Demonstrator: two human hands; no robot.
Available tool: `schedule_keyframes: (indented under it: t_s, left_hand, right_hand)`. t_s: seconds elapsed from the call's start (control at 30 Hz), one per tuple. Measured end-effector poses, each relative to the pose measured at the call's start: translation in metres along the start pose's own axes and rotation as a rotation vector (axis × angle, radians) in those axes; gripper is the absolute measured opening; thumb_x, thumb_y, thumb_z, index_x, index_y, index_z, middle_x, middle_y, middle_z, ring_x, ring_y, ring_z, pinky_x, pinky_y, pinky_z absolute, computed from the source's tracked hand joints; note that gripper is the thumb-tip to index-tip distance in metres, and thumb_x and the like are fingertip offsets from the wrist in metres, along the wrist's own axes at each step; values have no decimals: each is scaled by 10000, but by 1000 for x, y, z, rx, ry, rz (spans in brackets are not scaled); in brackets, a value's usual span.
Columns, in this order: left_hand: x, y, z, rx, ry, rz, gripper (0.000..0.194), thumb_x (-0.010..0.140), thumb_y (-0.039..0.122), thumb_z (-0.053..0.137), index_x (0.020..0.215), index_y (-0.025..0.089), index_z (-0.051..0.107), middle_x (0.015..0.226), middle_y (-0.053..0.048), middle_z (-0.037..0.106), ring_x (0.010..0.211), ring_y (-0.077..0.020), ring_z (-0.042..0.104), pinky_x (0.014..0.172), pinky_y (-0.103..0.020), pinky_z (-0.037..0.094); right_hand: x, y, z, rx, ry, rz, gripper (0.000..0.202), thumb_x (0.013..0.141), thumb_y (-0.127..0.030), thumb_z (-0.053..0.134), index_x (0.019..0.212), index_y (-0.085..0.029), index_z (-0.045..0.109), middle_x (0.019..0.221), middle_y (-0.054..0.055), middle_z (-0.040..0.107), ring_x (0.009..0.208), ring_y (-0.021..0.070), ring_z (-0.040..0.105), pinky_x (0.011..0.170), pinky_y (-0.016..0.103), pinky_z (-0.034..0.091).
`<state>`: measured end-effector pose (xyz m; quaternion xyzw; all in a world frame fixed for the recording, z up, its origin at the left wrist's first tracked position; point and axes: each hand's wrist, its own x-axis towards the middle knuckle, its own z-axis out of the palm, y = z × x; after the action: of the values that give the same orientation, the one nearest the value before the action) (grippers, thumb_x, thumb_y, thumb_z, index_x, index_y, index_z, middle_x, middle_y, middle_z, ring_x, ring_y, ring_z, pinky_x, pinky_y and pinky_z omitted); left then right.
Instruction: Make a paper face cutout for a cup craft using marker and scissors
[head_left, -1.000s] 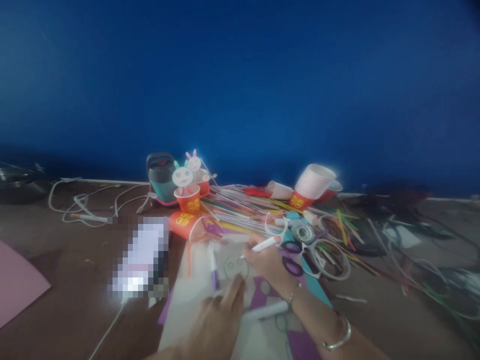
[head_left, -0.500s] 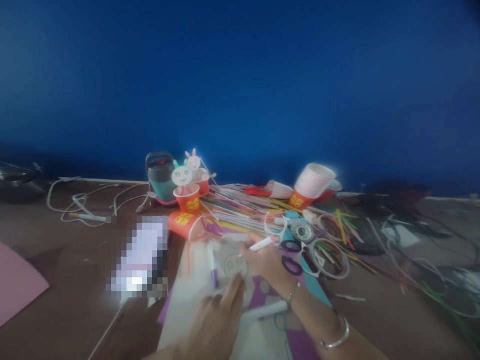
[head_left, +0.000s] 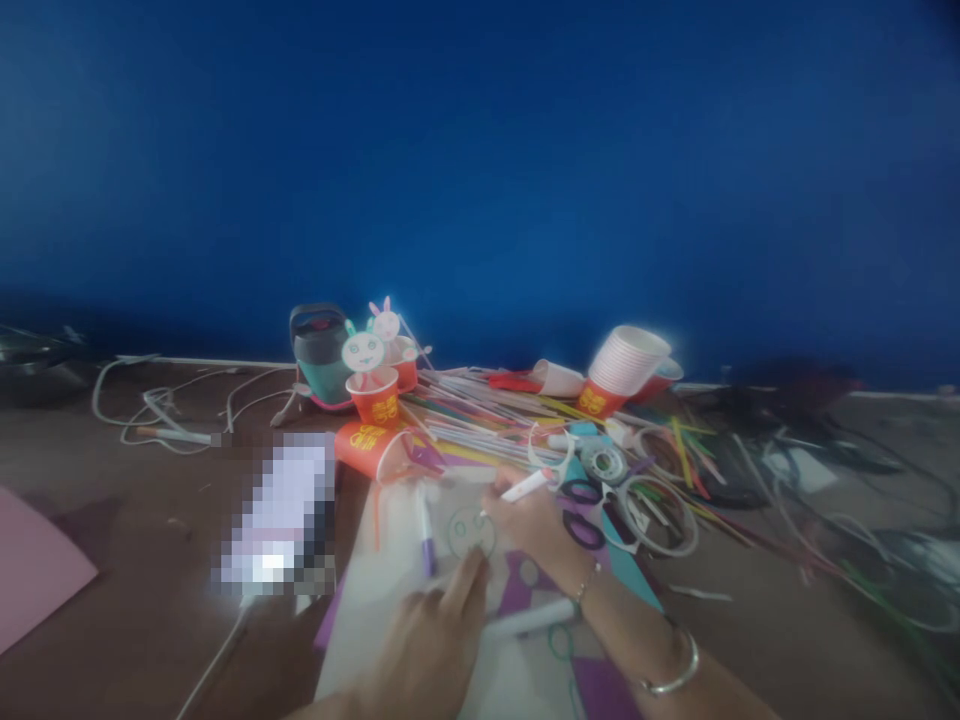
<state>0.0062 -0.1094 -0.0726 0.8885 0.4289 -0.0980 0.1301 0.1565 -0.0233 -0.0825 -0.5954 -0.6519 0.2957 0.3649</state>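
Note:
My right hand (head_left: 534, 525) is closed around a white marker (head_left: 528, 486), its tip down at a round face drawn in green (head_left: 462, 536) on white paper (head_left: 390, 620). Just below that face, my left hand (head_left: 435, 640) rests on the paper with its index finger stretched out; its other fingers are partly hidden. Left of the drawing lies a marker with a purple end (head_left: 427, 540). Another white marker (head_left: 532, 620) lies under my right wrist. Purple-handled scissors (head_left: 585, 530) are beside my right hand.
Red paper cups (head_left: 373, 450), one with a rabbit-face figure (head_left: 364, 350), stand and lie behind the paper. Further right are loose coloured sticks (head_left: 495, 400), a stack of cups (head_left: 626, 365) and a tape roll (head_left: 604, 462). A blurred-out glowing device (head_left: 281, 510) with a cable lies left.
The marker in my right hand has shifted very slightly at the drawn face. My left hand stays in place on the paper.

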Motion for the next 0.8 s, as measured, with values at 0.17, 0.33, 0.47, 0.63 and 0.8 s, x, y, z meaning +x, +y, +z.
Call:
schedule_keyframes:
  t_s: [0.17,0.33,0.47,0.63,0.8]
  left_hand:
    - [1,0,1,13,-10,9,647,751,9,356,1390,103,329,1442,-196,364,852,-215,679,716,-357,584]
    - [0,1,1,29,-37,9,661,744,5,361,1397,103,322,1458,-179,349,850,-208,676,720,-349,585]
    - [0,1,1,43,-7,7,640,767,8,362,1398,114,325,1444,-191,366,889,-205,670,718,-321,581]
    - [0,0,-1,55,-47,38,618,771,11,360,1382,104,356,1464,-191,333,863,-200,670,725,-328,580]
    - [0,0,1,48,-28,11,635,770,20,378,1395,116,330,1451,-180,359,852,-183,672,739,-314,574]
  right_hand:
    - [0,0,0,-17,-16,22,208,684,-264,493,528,-217,363,456,-66,374,449,98,367,416,207,279]
    - [0,-1,0,-52,5,19,204,689,-259,489,530,-214,370,450,-69,370,443,95,360,422,209,269]
    - [0,-2,-1,-37,5,11,202,706,-275,491,544,-212,390,459,-67,387,453,98,375,439,208,290]
    - [0,2,-1,32,-12,12,209,730,-307,500,568,-213,406,490,-55,429,479,110,421,464,213,334]
    - [-2,3,-2,57,-92,-9,233,737,-321,523,564,-206,417,494,-55,460,493,106,447,479,204,349]
